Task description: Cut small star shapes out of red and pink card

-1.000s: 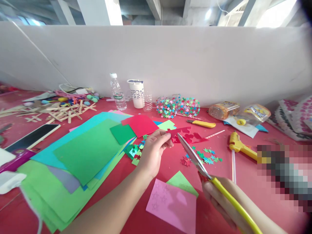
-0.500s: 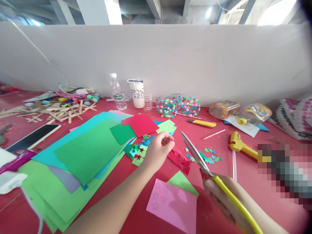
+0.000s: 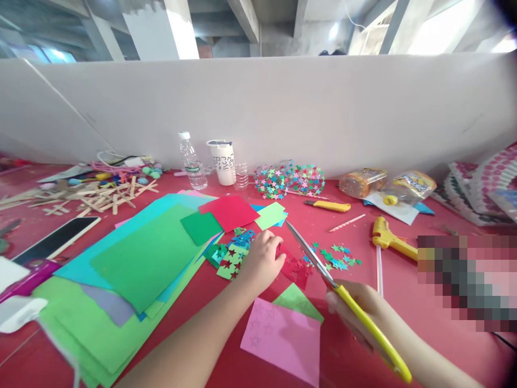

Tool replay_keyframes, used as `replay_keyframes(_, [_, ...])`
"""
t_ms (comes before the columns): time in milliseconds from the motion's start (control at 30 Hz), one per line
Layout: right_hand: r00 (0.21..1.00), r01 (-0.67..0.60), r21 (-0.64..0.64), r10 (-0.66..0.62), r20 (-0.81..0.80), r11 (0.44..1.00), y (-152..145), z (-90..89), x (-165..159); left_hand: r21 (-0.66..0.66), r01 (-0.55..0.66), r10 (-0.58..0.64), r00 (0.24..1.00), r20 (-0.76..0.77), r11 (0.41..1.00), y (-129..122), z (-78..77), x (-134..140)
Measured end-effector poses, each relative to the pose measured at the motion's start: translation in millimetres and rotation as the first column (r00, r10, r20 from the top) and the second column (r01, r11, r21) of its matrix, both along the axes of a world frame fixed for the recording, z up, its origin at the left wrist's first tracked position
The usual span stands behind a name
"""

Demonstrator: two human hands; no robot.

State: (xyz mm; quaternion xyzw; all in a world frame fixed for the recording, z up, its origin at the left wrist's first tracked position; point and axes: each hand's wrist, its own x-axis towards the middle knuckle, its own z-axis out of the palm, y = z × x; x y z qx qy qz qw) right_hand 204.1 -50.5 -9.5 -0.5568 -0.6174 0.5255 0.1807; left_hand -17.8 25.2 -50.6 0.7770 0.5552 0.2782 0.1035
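Note:
My left hand (image 3: pixel 263 258) is closed, thumb against fingers, pinching the near-left edge of a red paper (image 3: pixel 295 268) with star-shaped holes. In my right hand (image 3: pixel 357 308) is a pair of scissors (image 3: pixel 313 253) with yellow handles, its blades nearly together and pointing up and left. Small green and blue paper stars (image 3: pixel 339 258) lie just beyond the blades. Left of my left hand are green and blue scraps (image 3: pixel 230 258) with star holes. Closer to me, a pink sheet (image 3: pixel 283 339) with drawn stars overlaps a light green piece (image 3: pixel 299 302).
Stacked coloured sheets (image 3: pixel 145 258) cover the left side. Behind stand a water bottle (image 3: pixel 193 164), a white cup (image 3: pixel 224 164) and star-filled clear containers (image 3: pixel 270 180). To the right lie a yellow cutter (image 3: pixel 329 206) and a glue gun (image 3: pixel 390 237). Craft sticks (image 3: pixel 109 196) sit at the back left.
My left hand has come down slightly and its fingers have closed on the red paper, which has shifted a little. The scissors have moved slightly left. The whole view has shifted a little.

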Motion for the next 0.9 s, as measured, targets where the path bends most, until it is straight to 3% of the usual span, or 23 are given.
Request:
replay_keyframes(200, [0.999, -0.011, 0.072, 0.008, 0.04, 0.997, 5, -4.7, -1, 0.0, 0.013, -0.013, 1.0, -0.025, 1.0, -1, 1.8, 0])
replay_keyframes(400, [0.999, 0.024, 0.105, -0.027, 0.032, 0.994, 6, -1.8, -1, -0.052, 0.03, -0.024, 0.994, 0.11, 0.998, -1, 2.0, 0])
replay_keyframes(467, [0.998, 0.04, 0.109, -0.044, 0.034, 0.993, 7, 0.8, -2, -0.117, 0.028, -0.001, 0.974, 0.224, 0.993, -2, 7.6, 0])
replay_keyframes(533, [0.998, 0.054, 0.111, -0.058, 0.033, 0.992, 7, 3.5, -2, -0.215, 0.024, 0.074, 0.897, 0.437, 0.976, -2, 16.7, -1])
replay_keyframes(633, [0.997, 0.071, 0.117, -0.074, 0.028, 0.991, 7, 6.5, -3, -0.328, 0.109, 0.158, 0.71, 0.686, 0.938, -2, 30.9, -2])
replay_keyframes(767, [0.998, 0.068, 0.107, -0.069, 0.011, 0.992, 4, 6.2, -1, -0.369, 0.164, 0.248, 0.493, 0.834, 0.915, -4, 40.3, -1])
replay_keyframes(900, [0.999, -0.037, 0.12, 0.04, -0.022, 0.992, 2, 2.1, 2, -0.362, 0.188, 0.279, 0.36, 0.891, 0.913, -9, 45.1, 2])
